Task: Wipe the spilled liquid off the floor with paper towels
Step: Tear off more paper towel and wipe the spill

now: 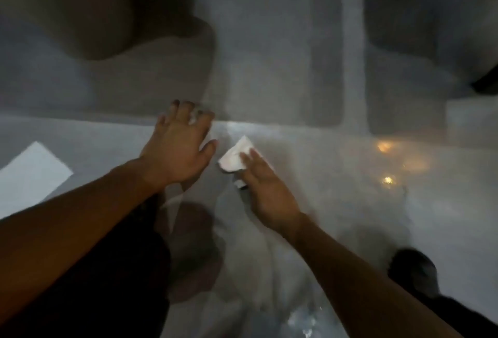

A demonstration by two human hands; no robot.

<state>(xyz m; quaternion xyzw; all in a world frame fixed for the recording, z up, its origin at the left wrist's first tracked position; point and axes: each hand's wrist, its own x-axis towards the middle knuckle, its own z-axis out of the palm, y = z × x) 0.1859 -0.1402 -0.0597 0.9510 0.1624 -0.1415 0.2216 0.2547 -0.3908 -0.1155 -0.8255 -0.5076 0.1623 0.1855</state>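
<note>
Though the head view is dim and blurred, no writing or label can be read anywhere. On the glossy grey floor, the left hand lies flat with fingers spread straight, pressing a paper towel of which only white slivers show beneath it. Just beside it, the right hand presses straight fingers on a crumpled white paper towel wad. Wet glints show at the floor's near edge. A flat white sheet lies by the left edge.
</note>
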